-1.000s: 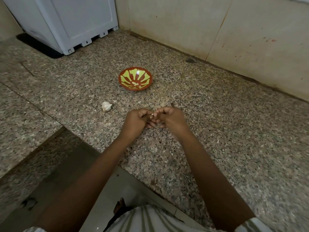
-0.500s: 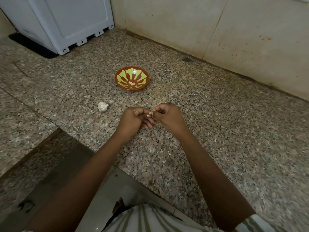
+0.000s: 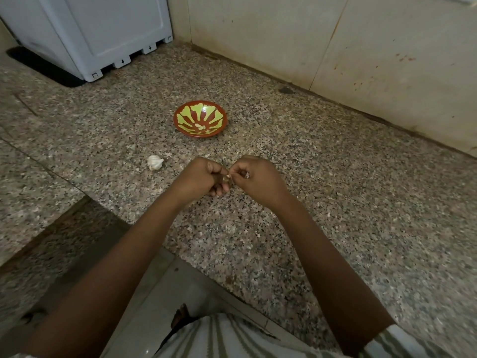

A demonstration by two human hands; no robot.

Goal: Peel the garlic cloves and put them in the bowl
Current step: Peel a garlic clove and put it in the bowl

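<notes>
My left hand [image 3: 201,179] and my right hand [image 3: 254,179] meet over the granite counter, fingers curled. Between their fingertips they pinch a small garlic clove [image 3: 227,177], mostly hidden by the fingers. A scrap of pale skin [image 3: 247,174] shows inside my right hand's curled fingers. Beyond the hands stands a red bowl with a green pattern [image 3: 180,117], holding a few peeled cloves [image 3: 201,127]. A white garlic bulb [image 3: 154,162] lies on the counter to the left of my left hand.
A grey-white appliance [image 3: 103,34] stands at the back left on a dark mat. A tiled wall [image 3: 335,42] runs along the back. The counter's front edge [image 3: 232,282] drops to a lower floor near my body.
The hands stay together on the clove, with small shifts of the fingers. The view has tilted slightly, so the bowl and bulb sit a little differently in frame.
</notes>
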